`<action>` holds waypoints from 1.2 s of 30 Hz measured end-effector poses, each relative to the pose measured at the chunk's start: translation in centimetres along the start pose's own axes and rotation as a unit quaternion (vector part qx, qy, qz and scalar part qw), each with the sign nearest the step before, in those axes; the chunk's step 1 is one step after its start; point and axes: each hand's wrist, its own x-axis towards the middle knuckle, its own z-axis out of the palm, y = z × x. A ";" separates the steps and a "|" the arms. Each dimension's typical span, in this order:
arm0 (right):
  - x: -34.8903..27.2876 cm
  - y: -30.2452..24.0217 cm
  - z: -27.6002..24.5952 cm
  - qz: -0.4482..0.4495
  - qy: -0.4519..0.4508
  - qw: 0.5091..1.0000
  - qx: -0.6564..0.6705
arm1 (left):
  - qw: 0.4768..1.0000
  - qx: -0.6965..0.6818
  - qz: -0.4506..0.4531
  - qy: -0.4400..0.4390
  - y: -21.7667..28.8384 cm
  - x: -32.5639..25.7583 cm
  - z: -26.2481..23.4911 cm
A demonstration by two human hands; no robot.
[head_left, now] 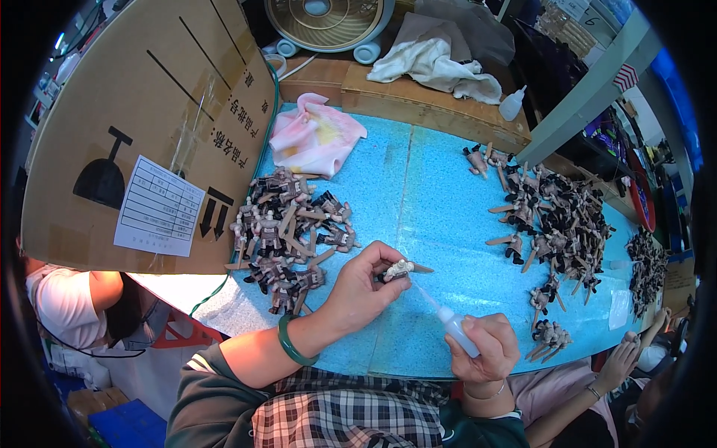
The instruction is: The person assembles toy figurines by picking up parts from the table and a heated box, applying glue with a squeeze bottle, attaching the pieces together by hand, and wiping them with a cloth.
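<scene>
Left hand (366, 282) pinches a figurine (398, 269); right hand (484, 347) grips a squeeze bottle (458, 331).

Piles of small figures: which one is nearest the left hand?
The pile beside the cardboard box, close to the left hand; other piles lie farther right.

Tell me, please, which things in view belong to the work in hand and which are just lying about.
Seem to belong:
- small figure, in the left hand
- squeeze bottle, in the right hand
- left figure pile
- right figure pile

Seem to be lying about:
- pink-and-white cloth
- white rag
- fan
- cardboard box
- spare bottle
</scene>
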 end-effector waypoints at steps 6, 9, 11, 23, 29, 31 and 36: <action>-0.1 0.2 0.2 0.001 0.004 1.000 0.007 | 1.000 -0.001 -0.009 0.002 0.2 0.0 0.0; 0.0 0.2 0.3 0.001 0.002 1.000 0.009 | 1.000 0.005 0.001 0.001 -0.1 0.0 0.0; 0.0 0.2 0.4 0.001 0.001 1.000 0.008 | 1.000 0.000 -0.003 0.002 0.0 0.0 0.1; 0.0 0.0 0.2 -0.015 -0.004 1.000 0.010 | 1.000 0.019 0.000 0.020 0.1 -0.1 0.2; 0.0 0.2 0.5 -0.017 -0.005 1.000 0.012 | 0.999 0.049 -0.002 0.020 0.3 -0.3 0.4; 0.0 0.2 0.5 -0.016 -0.005 1.000 0.013 | 0.998 0.052 -0.001 0.019 0.3 -0.3 0.4; 0.0 0.0 0.2 -0.013 -0.001 1.000 0.011 | 0.999 0.046 -0.012 0.012 0.2 -0.1 0.1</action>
